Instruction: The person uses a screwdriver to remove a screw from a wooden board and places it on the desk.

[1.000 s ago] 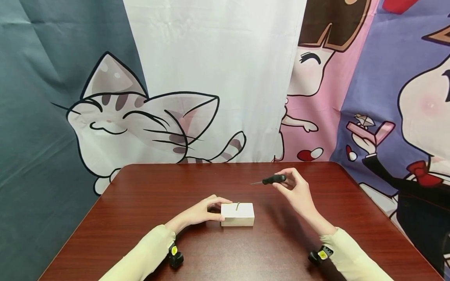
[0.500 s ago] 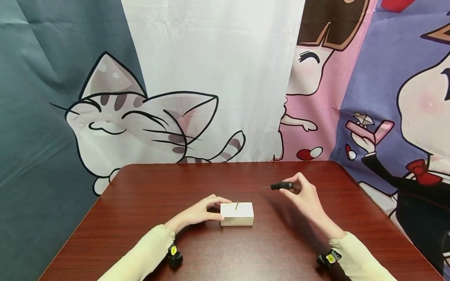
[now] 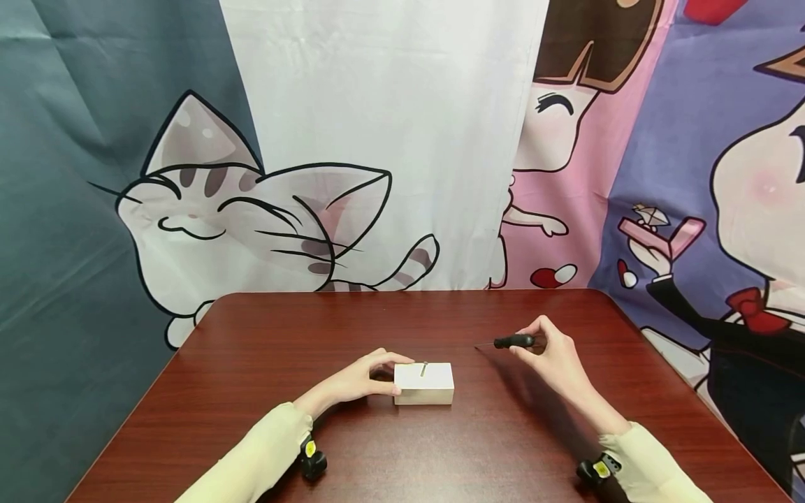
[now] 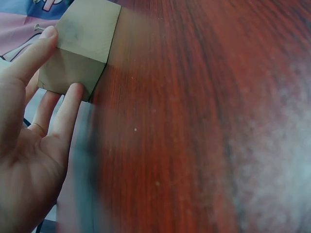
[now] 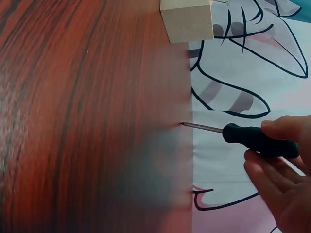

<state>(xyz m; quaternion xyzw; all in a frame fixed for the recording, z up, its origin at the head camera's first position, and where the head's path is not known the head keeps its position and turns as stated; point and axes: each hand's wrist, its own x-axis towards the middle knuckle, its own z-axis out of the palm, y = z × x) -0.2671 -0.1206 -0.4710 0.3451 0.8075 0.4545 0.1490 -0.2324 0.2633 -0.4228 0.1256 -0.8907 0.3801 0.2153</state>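
Observation:
A pale wooden block (image 3: 424,384) lies on the table, with a small screw (image 3: 424,368) standing out of its top face. My left hand (image 3: 352,377) holds the block's left end between thumb and fingers. In the left wrist view the fingertips press on the block (image 4: 80,43), and the screw (image 4: 39,27) shows beside one fingertip. Off to the right, my right hand (image 3: 553,355) grips a screwdriver (image 3: 514,341) by its black handle. Its thin metal shaft points left, above the table and apart from the block. The right wrist view shows the screwdriver's (image 5: 257,140) tip pointing away from the fingers.
The dark red-brown wooden table (image 3: 302,321) has its far edge against a hanging cloth (image 3: 402,140) printed with cartoon figures. A black wrist camera (image 3: 312,461) sits under the left sleeve, another camera (image 3: 594,471) under the right.
My right hand has moved right and lower with the screwdriver, farther from the block. The left hand and the block have stayed in place.

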